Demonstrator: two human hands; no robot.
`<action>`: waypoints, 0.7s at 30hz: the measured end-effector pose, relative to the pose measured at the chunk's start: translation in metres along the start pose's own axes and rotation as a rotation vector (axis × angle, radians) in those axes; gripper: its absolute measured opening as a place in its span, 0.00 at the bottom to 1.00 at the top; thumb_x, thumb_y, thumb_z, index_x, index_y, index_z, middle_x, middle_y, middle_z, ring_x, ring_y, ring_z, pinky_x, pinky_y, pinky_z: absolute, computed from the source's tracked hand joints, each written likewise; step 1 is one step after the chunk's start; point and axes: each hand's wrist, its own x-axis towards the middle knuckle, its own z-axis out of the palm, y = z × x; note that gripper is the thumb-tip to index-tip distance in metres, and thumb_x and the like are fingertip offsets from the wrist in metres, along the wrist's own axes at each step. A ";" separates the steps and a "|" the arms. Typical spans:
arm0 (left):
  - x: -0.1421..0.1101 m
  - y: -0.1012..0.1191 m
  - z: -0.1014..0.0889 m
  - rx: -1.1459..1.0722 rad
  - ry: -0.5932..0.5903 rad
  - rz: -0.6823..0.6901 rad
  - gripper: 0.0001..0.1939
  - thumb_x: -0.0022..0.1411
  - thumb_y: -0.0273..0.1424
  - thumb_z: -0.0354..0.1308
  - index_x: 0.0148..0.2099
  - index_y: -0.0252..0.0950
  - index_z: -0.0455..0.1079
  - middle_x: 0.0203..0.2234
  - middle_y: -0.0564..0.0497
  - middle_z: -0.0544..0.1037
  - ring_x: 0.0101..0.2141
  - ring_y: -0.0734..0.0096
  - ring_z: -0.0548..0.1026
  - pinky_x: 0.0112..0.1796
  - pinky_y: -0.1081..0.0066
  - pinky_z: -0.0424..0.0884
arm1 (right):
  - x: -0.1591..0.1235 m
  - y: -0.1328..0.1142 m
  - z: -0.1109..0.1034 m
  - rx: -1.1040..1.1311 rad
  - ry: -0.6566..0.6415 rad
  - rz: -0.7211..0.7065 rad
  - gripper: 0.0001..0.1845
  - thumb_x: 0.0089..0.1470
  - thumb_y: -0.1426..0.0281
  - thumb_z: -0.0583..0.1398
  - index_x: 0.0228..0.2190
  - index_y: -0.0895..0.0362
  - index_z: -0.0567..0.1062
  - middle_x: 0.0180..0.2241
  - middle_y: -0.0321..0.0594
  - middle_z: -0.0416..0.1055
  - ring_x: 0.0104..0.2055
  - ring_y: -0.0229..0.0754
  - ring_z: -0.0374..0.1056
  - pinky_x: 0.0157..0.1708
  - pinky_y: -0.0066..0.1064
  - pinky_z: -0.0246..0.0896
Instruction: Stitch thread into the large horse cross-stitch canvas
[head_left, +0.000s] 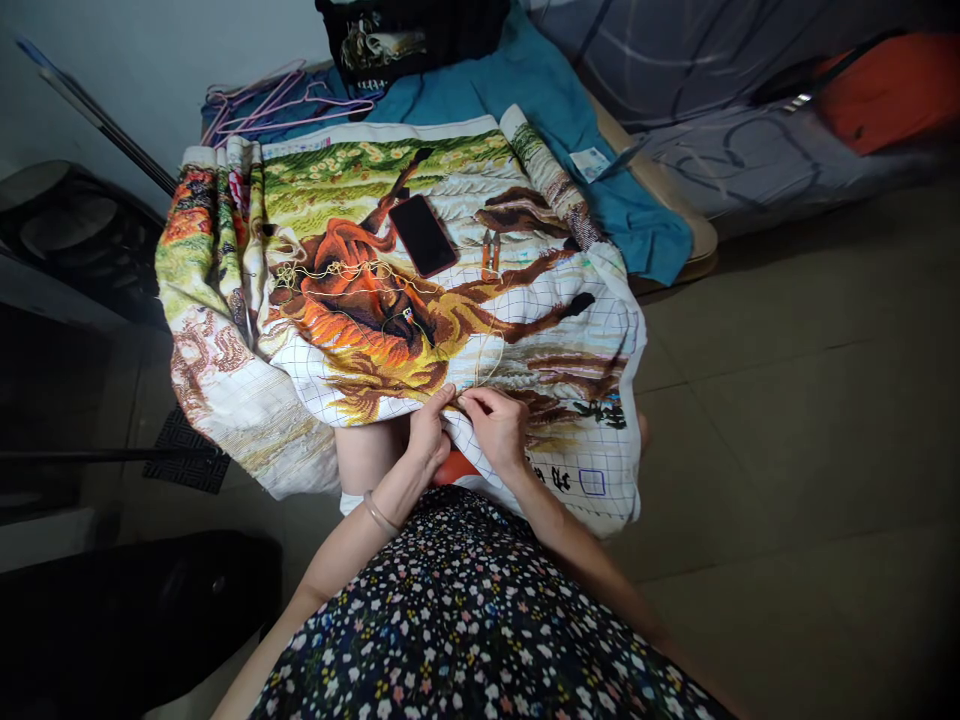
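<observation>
Embroidered cloth [480, 300], long axis crosswise, hoof [579, 304] rightward; left hand [429, 428] grip on edge, right hand [497, 424] pinched

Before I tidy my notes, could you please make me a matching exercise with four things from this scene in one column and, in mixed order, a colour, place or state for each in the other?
Things
A. Phone
B. Thread snips
C. Clothes hangers
D. Bangle

Colour, place or state
1. Around the left wrist
2. Pinkish purple, in a jumbled pile near the wall
3. Lying with its dark screen up
4. Orange, lying on the stitched cloth

Right pairs: A-3, B-4, C-2, D-1
</observation>
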 end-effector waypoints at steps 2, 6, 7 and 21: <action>0.000 0.000 0.000 0.001 -0.003 -0.002 0.16 0.41 0.28 0.72 0.36 0.31 0.76 0.25 0.51 0.79 0.32 0.70 0.76 0.45 0.67 0.67 | 0.000 0.000 0.001 0.005 0.004 -0.007 0.10 0.55 0.69 0.58 0.26 0.54 0.79 0.29 0.39 0.78 0.31 0.42 0.72 0.36 0.32 0.66; 0.000 -0.001 -0.002 -0.010 -0.012 -0.009 0.15 0.40 0.29 0.72 0.33 0.32 0.76 0.25 0.51 0.79 0.32 0.71 0.76 0.45 0.67 0.67 | 0.001 0.000 0.002 0.089 0.012 0.075 0.08 0.53 0.68 0.59 0.26 0.56 0.77 0.28 0.40 0.77 0.29 0.42 0.72 0.34 0.32 0.66; 0.000 -0.001 -0.002 -0.016 -0.016 -0.011 0.14 0.39 0.28 0.72 0.31 0.32 0.76 0.24 0.52 0.78 0.31 0.72 0.75 0.45 0.68 0.67 | 0.003 -0.001 0.002 0.138 0.007 0.132 0.07 0.52 0.68 0.60 0.28 0.56 0.77 0.28 0.40 0.77 0.28 0.41 0.71 0.32 0.31 0.67; 0.006 -0.007 -0.012 -0.004 -0.057 0.047 0.22 0.38 0.30 0.74 0.38 0.32 0.76 0.35 0.47 0.81 0.47 0.60 0.76 0.55 0.61 0.63 | 0.058 -0.036 -0.097 0.657 0.140 0.129 0.08 0.55 0.61 0.60 0.34 0.51 0.70 0.27 0.34 0.73 0.18 0.35 0.65 0.17 0.29 0.59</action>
